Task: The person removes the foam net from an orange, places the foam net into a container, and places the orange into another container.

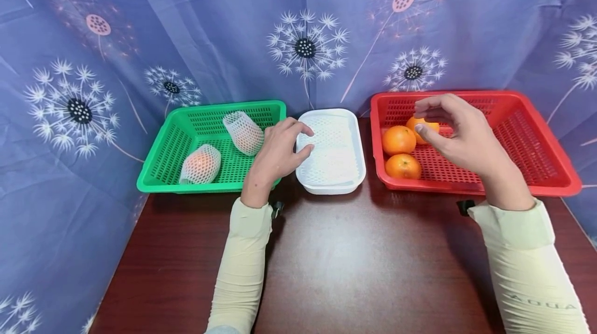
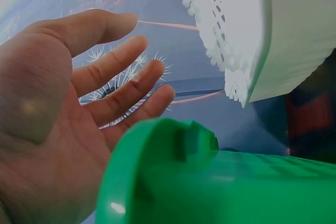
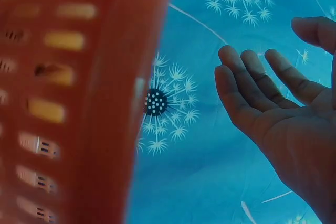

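Note:
My left hand (image 1: 279,151) hovers over the right rim of the green basket (image 1: 212,188), its fingers reaching toward the white tray (image 1: 331,189). In the left wrist view, that hand (image 2: 68,98) is empty, fingers loosely spread. White foam net sleeves (image 1: 333,153) lie flat in the tray. The green basket holds two fruits in foam nets, a reddish fruit (image 1: 201,164) and another netted fruit (image 1: 244,134). Above the red basket (image 1: 466,187) hangs my right hand (image 1: 466,134), fingers bent gently around nothing. Three oranges (image 1: 403,167) sit at that basket's left end, one partly hidden by the hand.
The baskets and tray stand in a row along the back of a dark reddish-brown table (image 1: 345,261). Behind them hangs a blue curtain (image 1: 233,28) printed with dandelions. The tray sits in a narrow space between the two baskets.

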### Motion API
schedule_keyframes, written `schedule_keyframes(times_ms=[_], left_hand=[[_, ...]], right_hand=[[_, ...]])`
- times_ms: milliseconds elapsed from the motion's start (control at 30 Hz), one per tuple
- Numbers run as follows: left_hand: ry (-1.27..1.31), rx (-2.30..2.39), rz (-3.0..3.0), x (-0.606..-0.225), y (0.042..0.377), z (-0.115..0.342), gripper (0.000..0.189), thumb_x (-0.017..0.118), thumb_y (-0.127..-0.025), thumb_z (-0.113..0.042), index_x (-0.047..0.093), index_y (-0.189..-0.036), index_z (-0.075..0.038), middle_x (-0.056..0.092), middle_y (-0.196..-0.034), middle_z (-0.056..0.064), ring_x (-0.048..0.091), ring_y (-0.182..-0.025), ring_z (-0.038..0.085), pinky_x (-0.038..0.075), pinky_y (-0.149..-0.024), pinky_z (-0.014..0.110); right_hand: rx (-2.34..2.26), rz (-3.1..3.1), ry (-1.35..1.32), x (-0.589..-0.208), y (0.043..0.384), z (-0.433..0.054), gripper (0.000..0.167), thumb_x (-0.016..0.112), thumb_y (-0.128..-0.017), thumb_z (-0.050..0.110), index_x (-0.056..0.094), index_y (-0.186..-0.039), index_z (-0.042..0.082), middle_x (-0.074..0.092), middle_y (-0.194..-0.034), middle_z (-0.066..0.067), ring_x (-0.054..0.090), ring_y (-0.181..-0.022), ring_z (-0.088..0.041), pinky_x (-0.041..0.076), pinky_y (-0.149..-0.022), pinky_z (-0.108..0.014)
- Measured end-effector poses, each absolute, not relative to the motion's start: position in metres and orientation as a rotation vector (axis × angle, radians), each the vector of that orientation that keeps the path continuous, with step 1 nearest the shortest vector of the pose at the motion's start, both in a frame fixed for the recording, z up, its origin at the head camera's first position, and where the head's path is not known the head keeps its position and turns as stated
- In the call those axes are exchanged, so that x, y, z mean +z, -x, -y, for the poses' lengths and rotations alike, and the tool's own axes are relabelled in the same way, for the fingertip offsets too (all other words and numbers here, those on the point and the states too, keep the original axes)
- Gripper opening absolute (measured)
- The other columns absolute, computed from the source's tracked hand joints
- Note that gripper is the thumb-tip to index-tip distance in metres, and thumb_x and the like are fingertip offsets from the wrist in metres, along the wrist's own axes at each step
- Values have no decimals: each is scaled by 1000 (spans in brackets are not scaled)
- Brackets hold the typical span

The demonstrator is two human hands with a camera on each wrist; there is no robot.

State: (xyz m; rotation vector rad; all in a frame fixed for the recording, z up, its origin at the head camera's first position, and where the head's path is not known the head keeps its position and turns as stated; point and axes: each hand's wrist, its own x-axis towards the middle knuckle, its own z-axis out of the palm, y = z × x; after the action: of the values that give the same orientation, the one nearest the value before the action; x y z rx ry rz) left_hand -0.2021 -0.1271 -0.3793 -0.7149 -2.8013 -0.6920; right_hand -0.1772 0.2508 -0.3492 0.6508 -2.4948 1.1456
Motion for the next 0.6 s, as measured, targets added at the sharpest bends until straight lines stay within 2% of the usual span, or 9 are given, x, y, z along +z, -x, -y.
schedule_keyframes(times_ms=[100,367,600], left_hand=[[715,-697,2803,-379,201,128,24,72,-101,-27,72,-122,-15,64,-112,5,55,-93,22,39,-105,54],[726,-716,2807,-379,202,129,25,72,-102,-26,71,-122,-13,67,-119,9,56,-99,22,38,-105,54],[717,-729,2815,-378,200,130,26,72,-101,-26,73,-122,-10,67,-124,9,59,-113,24,38,-105,54]], right_hand=[[1167,2483,-655,-354,174,-247,44,80,-89,-6,66,-130,2,67,-124,-5,63,-113,0,44,-98,-6],[1222,2404,-727,-359,167,-240,48,78,-84,-16,67,-129,-2,67,-122,-9,65,-112,-6,47,-100,-10],[1244,2377,-754,-366,162,-235,45,77,-84,-18,67,-126,-3,68,-121,-9,66,-111,-8,49,-99,-12]])
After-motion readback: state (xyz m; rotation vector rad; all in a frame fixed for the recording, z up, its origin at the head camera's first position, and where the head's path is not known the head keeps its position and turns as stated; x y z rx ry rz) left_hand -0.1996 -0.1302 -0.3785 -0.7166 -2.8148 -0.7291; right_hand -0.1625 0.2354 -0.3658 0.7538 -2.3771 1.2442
